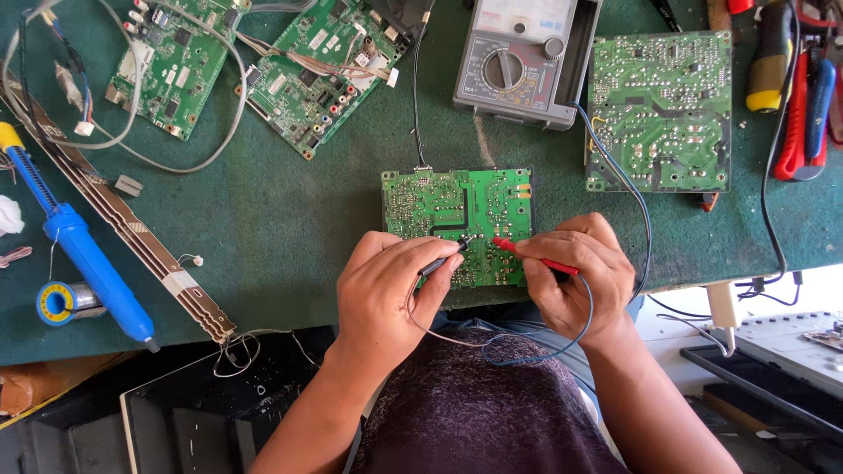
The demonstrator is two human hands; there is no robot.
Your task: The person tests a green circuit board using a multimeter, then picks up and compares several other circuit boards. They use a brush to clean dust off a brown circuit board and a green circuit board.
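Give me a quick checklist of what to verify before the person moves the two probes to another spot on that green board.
1. Black probe gripped in the left hand: ok.
2. Red probe gripped in the right hand: ok.
3. Both tips resting on the circuit board: looks ok, though exact contact points are too small to tell.
4. Board lying flat on the green mat: ok.
5. Probe wires running free to the multimeter: cannot tell; one crosses the neighbouring board.
6. Meter dial setting right: cannot tell.
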